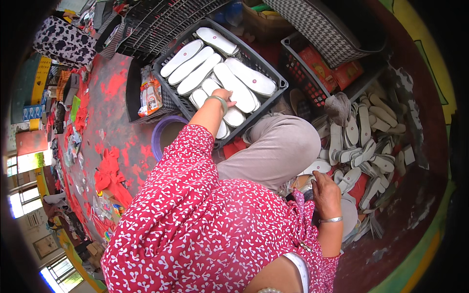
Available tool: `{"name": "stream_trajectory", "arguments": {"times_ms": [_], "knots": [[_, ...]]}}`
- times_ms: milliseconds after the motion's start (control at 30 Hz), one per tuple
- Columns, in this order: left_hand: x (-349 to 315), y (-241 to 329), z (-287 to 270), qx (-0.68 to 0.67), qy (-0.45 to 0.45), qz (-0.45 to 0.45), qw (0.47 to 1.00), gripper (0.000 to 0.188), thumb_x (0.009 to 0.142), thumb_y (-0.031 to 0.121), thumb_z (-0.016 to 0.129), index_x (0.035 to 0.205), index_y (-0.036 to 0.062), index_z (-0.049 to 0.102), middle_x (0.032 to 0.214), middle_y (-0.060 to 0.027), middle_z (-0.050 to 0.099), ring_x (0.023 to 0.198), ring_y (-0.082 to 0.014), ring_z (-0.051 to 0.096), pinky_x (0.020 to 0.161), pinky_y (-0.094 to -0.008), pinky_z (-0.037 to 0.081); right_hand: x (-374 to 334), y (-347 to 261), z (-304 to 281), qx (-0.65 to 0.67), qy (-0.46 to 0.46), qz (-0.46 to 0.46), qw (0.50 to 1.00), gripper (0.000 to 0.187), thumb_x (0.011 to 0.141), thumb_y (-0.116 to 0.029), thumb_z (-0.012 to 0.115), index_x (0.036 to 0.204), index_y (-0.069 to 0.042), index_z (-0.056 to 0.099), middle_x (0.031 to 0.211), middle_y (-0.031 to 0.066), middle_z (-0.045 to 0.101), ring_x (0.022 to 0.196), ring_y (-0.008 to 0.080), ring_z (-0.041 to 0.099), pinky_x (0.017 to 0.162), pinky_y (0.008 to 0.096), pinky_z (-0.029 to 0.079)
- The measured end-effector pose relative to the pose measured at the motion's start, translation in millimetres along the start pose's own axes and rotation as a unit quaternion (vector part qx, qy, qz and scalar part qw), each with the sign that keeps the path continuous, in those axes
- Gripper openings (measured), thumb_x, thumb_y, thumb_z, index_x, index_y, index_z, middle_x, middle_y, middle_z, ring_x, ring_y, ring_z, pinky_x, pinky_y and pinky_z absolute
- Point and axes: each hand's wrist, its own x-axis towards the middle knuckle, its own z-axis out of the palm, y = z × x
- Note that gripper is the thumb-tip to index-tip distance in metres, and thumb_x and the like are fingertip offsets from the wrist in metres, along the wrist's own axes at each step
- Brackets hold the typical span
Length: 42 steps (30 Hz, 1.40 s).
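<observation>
My left hand (223,97) reaches into a dark plastic crate (280,84) packed with white shoe insoles. Its fingers are closed at the edge of one insole (238,88) near the crate's middle, over a row of smaller-looking stacks. More insoles, some with a small red round mark, lie side by side in stacks (250,76) around it. Beside my knee, at the right, my right hand (326,193) is closed with its fingertips at a white insole (315,167) that bears a similar mark. Part of that insole is hidden behind the knee and fingers.
Loose insoles (364,151) heap up on the right beside a dark red wall. A purple-rimmed basin (157,139) and a patterned basket (156,113) of packets stand left of the crate. Another crate (312,78) is behind. Red scraps (111,171) litter the floor.
</observation>
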Motion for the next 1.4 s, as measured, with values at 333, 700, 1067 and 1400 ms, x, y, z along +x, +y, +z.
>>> {"name": "stream_trajectory", "arguments": {"times_ms": [333, 700, 1067, 1400], "knots": [[-10.1, -12.9, 2.3, -0.014, -0.013, 0.008, 1.0, 0.021, 0.09, 0.009, 0.054, 0.107, -0.0039, 0.051, 0.097, -0.0158, 0.057, 0.074, -0.024, 0.063, 0.06, -0.0298, 0.059, 0.3, 0.2, 3.0, -0.001, -0.014, -0.001, 1.0, 0.023, 0.081, -0.011, 0.059, 0.103, -0.003, 0.062, 0.09, 0.016, 0.063, 0.08, 0.0353, 0.061, 0.069, 0.0421, 0.049], [44.4, 8.8, -3.2, 0.03, 0.032, 0.042, 0.998, 0.018, 0.088, 0.013, 0.053, 0.096, -0.0031, 0.057, 0.084, -0.0129, 0.06, 0.065, -0.0237, 0.061, 0.055, -0.034, 0.053, -3.0, -4.4, 5.8, -0.014, -0.022, 0.006, 1.0, 0.023, 0.082, -0.011, 0.059, 0.103, -0.003, 0.062, 0.09, 0.0162, 0.063, 0.079, 0.0351, 0.06, 0.069, 0.0421, 0.049], [-3.3, 17.2, -6.6, 0.049, 0.054, 0.069, 0.995, 0.018, 0.088, 0.014, 0.056, 0.093, -0.0027, 0.059, 0.083, -0.0128, 0.063, 0.066, -0.0235, 0.065, 0.052, -0.0319, 0.054, 1.5, 2.9, 14.0, -0.018, -0.024, 0.0, 1.0, 0.024, 0.081, -0.012, 0.059, 0.104, -0.004, 0.062, 0.09, 0.0177, 0.063, 0.08, 0.0359, 0.061, 0.07, 0.0427, 0.049], [-48.3, 53.4, -32.3, 0.66, -0.058, 0.532, 0.527, 0.06, 0.072, 0.001, 0.057, 0.13, 0.0045, 0.045, 0.139, -0.0126, 0.04, 0.133, -0.0249, 0.032, 0.108, -0.0342, 0.03, -4.8, -2.3, 14.4, -0.043, -0.034, 0.02, 0.998, 0.023, 0.082, -0.012, 0.059, 0.103, -0.004, 0.062, 0.09, 0.0179, 0.063, 0.08, 0.0358, 0.061, 0.069, 0.0428, 0.049]]}}
